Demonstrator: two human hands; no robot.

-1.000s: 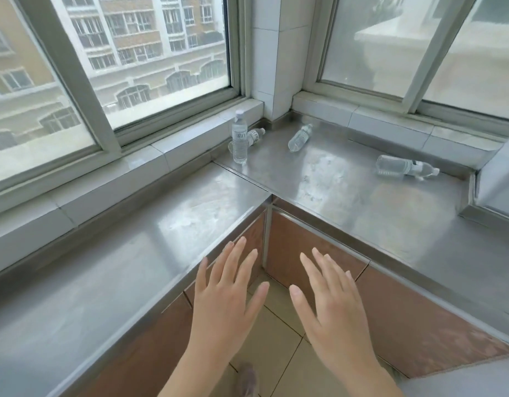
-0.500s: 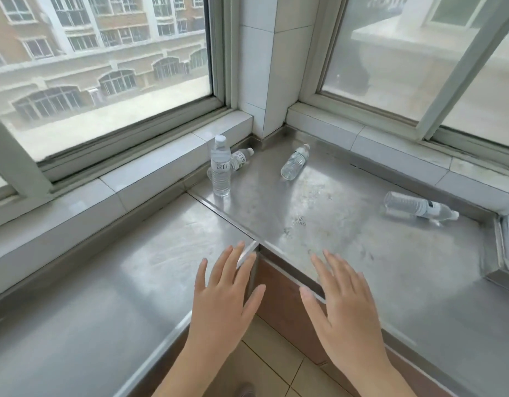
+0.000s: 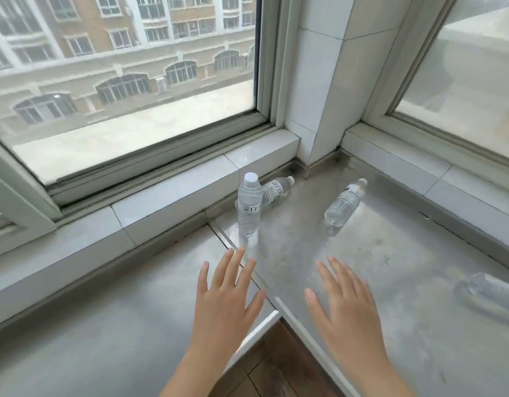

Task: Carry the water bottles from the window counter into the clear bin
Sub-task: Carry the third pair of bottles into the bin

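Observation:
Several clear water bottles rest on the steel window counter (image 3: pixel 376 253). One bottle (image 3: pixel 249 206) stands upright with a white cap near the sill. Right behind it a second bottle (image 3: pixel 276 189) lies on its side. A third bottle (image 3: pixel 344 203) lies further right, cap toward the corner. A fourth bottle (image 3: pixel 494 290) lies blurred at the right edge. My left hand (image 3: pixel 226 302) hovers palm down with fingers spread, a short way in front of the upright bottle. My right hand (image 3: pixel 343 308) is spread beside it, holding nothing. No clear bin is in view.
The counter wraps around an inner corner with a tiled pillar (image 3: pixel 327 90) between two windows. A raised tiled sill (image 3: pixel 167 207) borders the counter at the back. Brown cabinet fronts and floor (image 3: pixel 264 365) show between my forearms.
The view has come much closer to the corner and the bottles. Both hands have moved forward over the counter, still spread and holding nothing. The bottles have not moved.

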